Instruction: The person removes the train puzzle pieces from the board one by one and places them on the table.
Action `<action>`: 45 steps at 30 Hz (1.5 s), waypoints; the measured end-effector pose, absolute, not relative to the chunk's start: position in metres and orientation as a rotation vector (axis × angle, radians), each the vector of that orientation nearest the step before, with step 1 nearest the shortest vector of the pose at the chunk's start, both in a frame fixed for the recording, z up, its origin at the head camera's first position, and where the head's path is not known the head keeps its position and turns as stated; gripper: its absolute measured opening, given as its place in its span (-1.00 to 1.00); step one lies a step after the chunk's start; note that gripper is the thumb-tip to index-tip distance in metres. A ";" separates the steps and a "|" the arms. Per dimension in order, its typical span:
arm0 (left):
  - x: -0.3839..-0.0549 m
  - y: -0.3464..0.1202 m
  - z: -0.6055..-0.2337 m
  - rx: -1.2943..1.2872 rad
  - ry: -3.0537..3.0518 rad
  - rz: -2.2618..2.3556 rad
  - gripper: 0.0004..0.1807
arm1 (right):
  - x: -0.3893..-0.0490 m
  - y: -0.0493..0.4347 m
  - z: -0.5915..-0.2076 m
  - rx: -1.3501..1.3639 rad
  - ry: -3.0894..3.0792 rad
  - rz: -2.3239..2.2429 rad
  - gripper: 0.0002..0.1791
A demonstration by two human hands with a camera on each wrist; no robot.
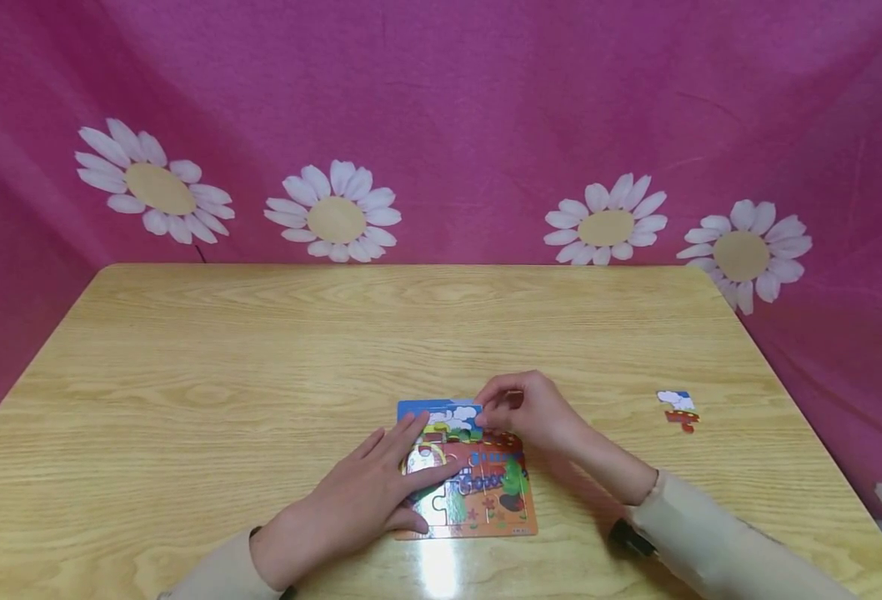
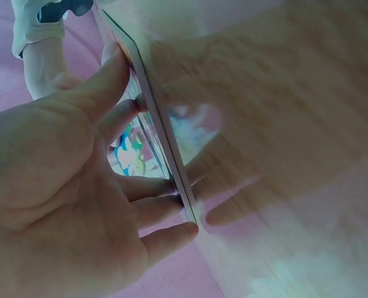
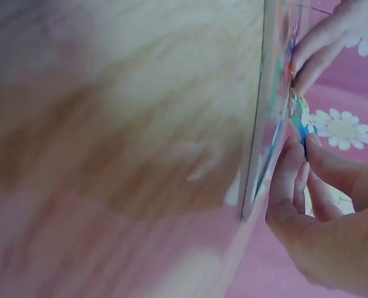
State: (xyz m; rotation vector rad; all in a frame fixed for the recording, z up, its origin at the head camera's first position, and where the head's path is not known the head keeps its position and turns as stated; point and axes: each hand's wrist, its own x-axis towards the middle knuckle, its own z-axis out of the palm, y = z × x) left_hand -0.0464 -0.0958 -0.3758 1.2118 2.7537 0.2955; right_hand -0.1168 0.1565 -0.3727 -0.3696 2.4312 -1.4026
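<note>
A jigsaw puzzle [image 1: 497, 512] with a colourful picture lies on the table in front of me. My left hand [image 1: 358, 492] rests on its left side with fingers spread and nearly straight, and hides part of it. At the puzzle's upper edge, my right hand [image 1: 538, 412] pinches a puzzle piece [image 3: 303, 121] between thumb and fingers. Blue, white and green show on that piece, which stands tilted above the board in the right wrist view. In the left wrist view, my left fingertips touch the puzzle along its thin edge [image 2: 165, 133].
Right of the puzzle lie loose pieces: a blue and white one [image 1: 674, 400] and a red one [image 1: 684, 418], close together. The wooden table [image 1: 261, 350] reaches back to a pink cloth [image 1: 456, 108] with printed daisies.
</note>
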 end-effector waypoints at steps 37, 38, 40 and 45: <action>-0.046 -0.097 -0.375 1.222 2.740 0.303 -0.28 | -0.126 0.331 -0.358 -0.033 2.633 -1.142 -0.67; -0.046 -0.097 -0.375 1.220 2.739 0.305 -0.28 | -0.125 0.333 -0.359 -0.024 2.637 -1.132 -0.68; -0.046 -0.097 -0.375 1.217 2.737 0.308 -0.28 | -0.124 0.335 -0.361 -0.028 2.667 -1.090 -0.71; -0.046 -0.097 -0.375 1.209 2.731 0.317 -0.28 | -0.123 0.334 -0.369 -0.166 2.874 -0.885 -0.79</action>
